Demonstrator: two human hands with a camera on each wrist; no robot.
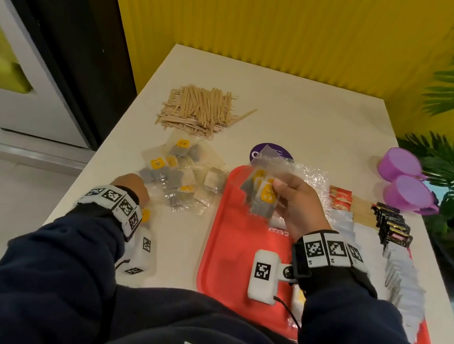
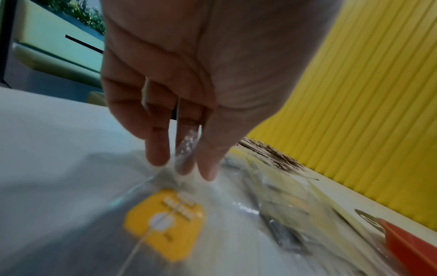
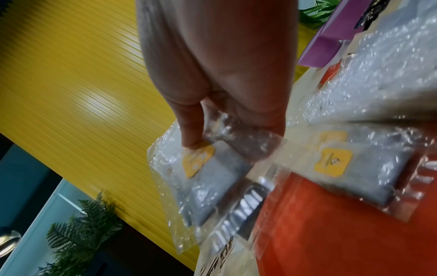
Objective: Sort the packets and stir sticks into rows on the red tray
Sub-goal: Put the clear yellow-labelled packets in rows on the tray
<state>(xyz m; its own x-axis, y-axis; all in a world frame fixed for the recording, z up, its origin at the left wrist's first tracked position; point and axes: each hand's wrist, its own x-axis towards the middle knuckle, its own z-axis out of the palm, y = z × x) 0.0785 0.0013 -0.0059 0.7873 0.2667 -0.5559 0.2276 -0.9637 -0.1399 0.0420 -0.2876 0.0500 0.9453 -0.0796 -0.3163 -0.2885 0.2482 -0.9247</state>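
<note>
A: Where are the packets?
B: Right hand point(image 1: 295, 202) pinches some tea bags point(image 1: 260, 197) above the red tray point(image 1: 226, 248); left hand point(image 2: 179, 104), fingers straight, touches the loose pile point(image 1: 181, 176).
A: Nearby?
B: Stir sticks point(image 1: 199, 111) behind it on the tabletop point(image 1: 316, 117); purple cups point(image 1: 404, 180) far right.

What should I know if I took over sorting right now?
Right hand: holds a bunch of tea bags up above the tray.
Left hand: fingers down on the loose tea bags lying on the table, left of the tray; whether it pinches one I cannot tell.
Done: rows of white packets, black packets and red packets along the tray's right side.
Left: line up the held tea bags, bring over the loose ones, then the sticks, still piled at the back of the table.
</note>
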